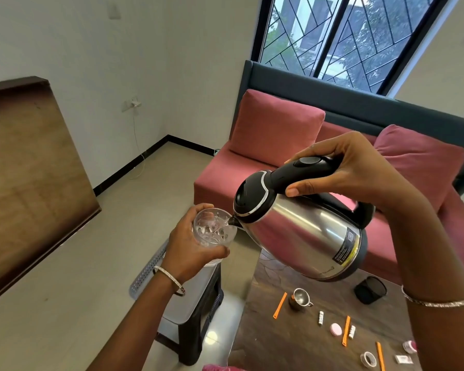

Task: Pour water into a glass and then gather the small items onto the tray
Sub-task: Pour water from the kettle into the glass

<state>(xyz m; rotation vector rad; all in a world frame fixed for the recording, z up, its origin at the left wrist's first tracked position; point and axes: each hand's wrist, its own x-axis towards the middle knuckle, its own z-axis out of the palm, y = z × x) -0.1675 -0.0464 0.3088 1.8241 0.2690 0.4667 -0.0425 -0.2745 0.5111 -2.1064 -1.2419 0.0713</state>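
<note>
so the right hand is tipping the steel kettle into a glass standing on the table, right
Not quite. The head view shows the glass held up in the left hand, off the table; the right hand does tip the steel kettle into it.

Pink sofa (252,167) under barred window (346,36); wooden panel (32,170) at left; dark stool (196,325).

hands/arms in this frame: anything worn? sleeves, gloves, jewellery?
No gloves on the left hand or right hand, and no sleeves in view on either forearm. The left-wrist bangle is thin metal, pale gold-looking, with a small clasp. The right-wrist bangle is similar, thin and silver-looking. No watch shows, and no rings on the fingers that can be seen.
</note>
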